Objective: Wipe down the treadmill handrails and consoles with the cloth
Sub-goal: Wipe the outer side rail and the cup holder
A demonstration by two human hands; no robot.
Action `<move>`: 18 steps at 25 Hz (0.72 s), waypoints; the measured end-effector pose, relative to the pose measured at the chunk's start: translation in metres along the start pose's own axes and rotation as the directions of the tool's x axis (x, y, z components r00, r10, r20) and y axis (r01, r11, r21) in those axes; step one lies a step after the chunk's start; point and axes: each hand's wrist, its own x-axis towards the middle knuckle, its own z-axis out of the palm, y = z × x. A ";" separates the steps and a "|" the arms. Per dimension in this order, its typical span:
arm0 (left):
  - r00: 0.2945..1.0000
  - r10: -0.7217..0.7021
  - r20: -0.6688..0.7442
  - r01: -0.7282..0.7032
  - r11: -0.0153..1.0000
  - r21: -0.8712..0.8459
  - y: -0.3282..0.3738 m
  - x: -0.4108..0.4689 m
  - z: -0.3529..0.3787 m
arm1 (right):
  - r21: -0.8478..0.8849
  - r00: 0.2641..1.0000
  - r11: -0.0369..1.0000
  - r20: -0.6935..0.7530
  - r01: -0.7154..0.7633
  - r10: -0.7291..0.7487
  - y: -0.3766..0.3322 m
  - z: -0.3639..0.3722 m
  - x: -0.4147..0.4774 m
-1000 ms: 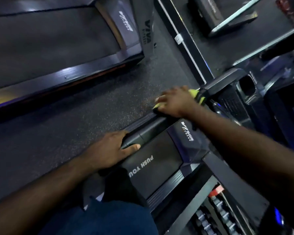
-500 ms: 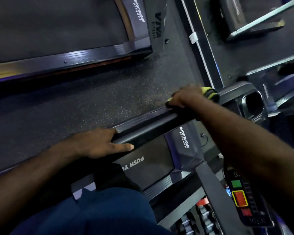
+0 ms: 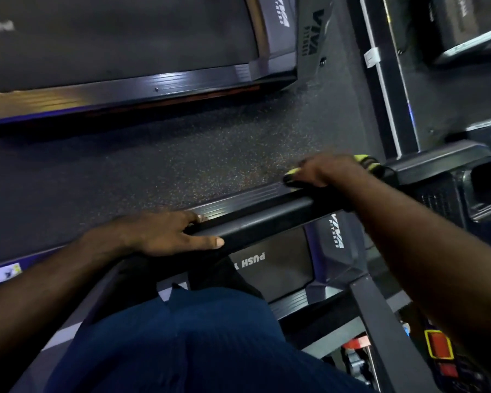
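Note:
A black treadmill handrail (image 3: 267, 222) runs diagonally from lower left to upper right. My left hand (image 3: 159, 234) grips it near its lower end, thumb stretched along the top. Farther up the rail my right hand (image 3: 326, 171) presses a yellow-green and black cloth (image 3: 366, 163) onto the rail; the cloth shows only at the fingertips and past the knuckles. The rail joins the dark console (image 3: 465, 188) with a cup holder at the right. A control panel with a red button (image 3: 438, 344) sits at the lower right.
A second treadmill (image 3: 125, 52) with its belt lies across the top left, beyond a strip of speckled rubber floor (image 3: 153, 171). This treadmill's motor cover (image 3: 278, 265) reads "PUSH". My blue-clad leg (image 3: 182, 341) fills the bottom centre. A black upright (image 3: 386, 321) crosses at the lower right.
My right hand with the cloth has slid a little up the rail toward the console. My left hand kept its grip. The camera tilted, bringing the red-button panel into view.

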 end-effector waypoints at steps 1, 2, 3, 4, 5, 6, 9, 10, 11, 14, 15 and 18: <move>1.000 0.011 -0.002 -0.011 0.999 -0.039 -0.009 -0.003 0.004 | -0.038 0.995 0.996 -0.050 -0.085 0.083 0.000 0.003 -0.004; 1.000 0.026 -0.014 -0.027 0.996 -0.087 -0.018 -0.006 0.009 | -0.062 0.991 0.991 -0.075 -0.116 0.111 -0.016 0.004 -0.011; 0.998 0.049 -0.035 -0.053 0.990 -0.133 -0.028 -0.010 0.013 | -0.070 0.993 0.994 -0.091 -0.081 0.074 -0.045 0.004 -0.019; 0.996 0.067 -0.058 -0.076 0.982 -0.173 -0.037 -0.015 0.017 | -0.059 0.996 0.998 -0.088 -0.022 0.017 -0.078 0.001 -0.031; 0.993 0.081 -0.083 -0.096 0.973 -0.208 -0.043 -0.022 0.019 | -0.034 0.993 0.998 -0.099 0.060 -0.063 -0.112 -0.002 -0.040; 0.989 0.093 -0.115 -0.119 0.961 -0.248 -0.050 -0.029 0.020 | -0.008 0.981 0.987 -0.110 0.160 -0.160 -0.142 0.001 -0.050; 0.966 0.059 -0.250 -0.162 0.896 -0.414 -0.081 -0.049 0.020 | 0.058 0.953 0.953 -0.067 0.298 -0.294 -0.180 -0.008 -0.071; 0.955 0.034 -0.294 -0.165 0.886 -0.433 -0.095 -0.053 0.020 | 0.096 0.956 0.951 -0.008 0.293 -0.294 -0.171 -0.012 -0.065; 0.943 0.010 -0.334 -0.162 0.888 -0.430 -0.109 -0.055 0.021 | 0.092 0.963 0.961 0.049 0.261 -0.266 -0.158 -0.015 -0.060; 0.914 -0.041 -0.404 -0.149 0.892 -0.428 -0.135 -0.055 0.026 | -0.018 0.994 0.995 0.055 0.097 -0.095 -0.146 -0.018 -0.054; 0.896 -0.052 -0.441 -0.165 0.883 -0.440 -0.139 -0.055 0.029 | -0.028 0.996 0.996 0.035 0.087 -0.086 -0.165 -0.014 -0.061; 0.855 -0.086 -0.511 -0.200 0.855 -0.479 -0.142 -0.058 0.033 | 0.041 0.946 0.953 -0.136 0.301 -0.293 -0.223 -0.002 -0.100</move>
